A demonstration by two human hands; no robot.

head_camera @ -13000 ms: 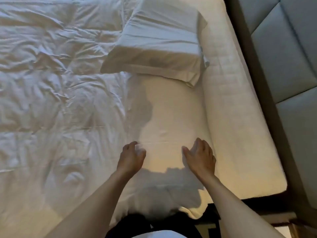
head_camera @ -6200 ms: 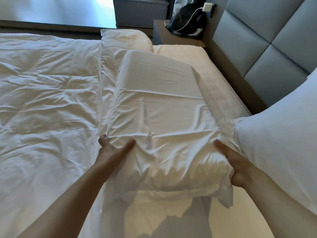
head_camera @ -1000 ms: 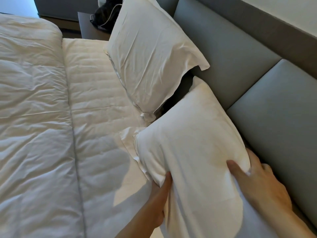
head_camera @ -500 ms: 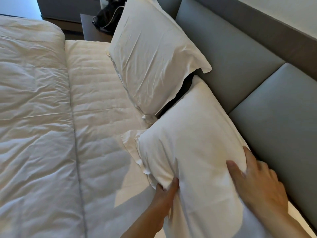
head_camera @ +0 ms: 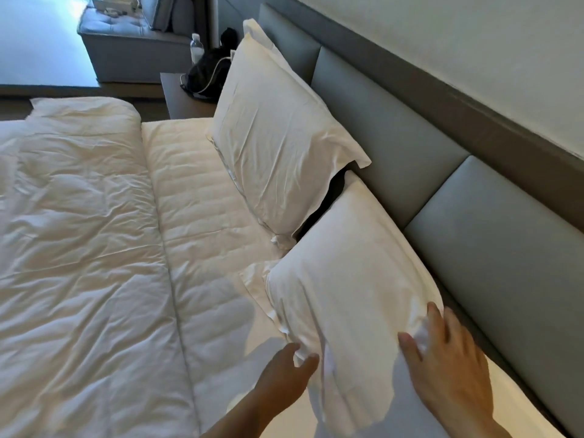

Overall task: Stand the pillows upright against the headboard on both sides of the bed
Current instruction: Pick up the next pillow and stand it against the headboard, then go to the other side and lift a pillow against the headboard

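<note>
A wide bed fills most of the view, its white quilted mattress pad bare along a strip below the headboard and a rumpled white duvet folded back over the rest. The padded grey headboard, split into large rectangular panels, runs diagonally along the right, capped by a darker grey ledge under a pale wall.

Two white pillows in cotton cases stand on edge against it. The far pillow leans on the panels near the bed's far side. The near pillow leans beside it, their corners nearly meeting with a dark gap between.

The left hand rests at the near pillow's lower front edge, thumb and fingers loosely curled against the fabric; whether it actually pinches the case cannot be told. The right hand lies fingers spread on the pillow's upper right corner, next to the headboard.

Beyond the bed stands a brown bedside table carrying a black bag with a white cable and a clear plastic bottle. Further back sits a grey upholstered sofa beside bright floor light.
</note>
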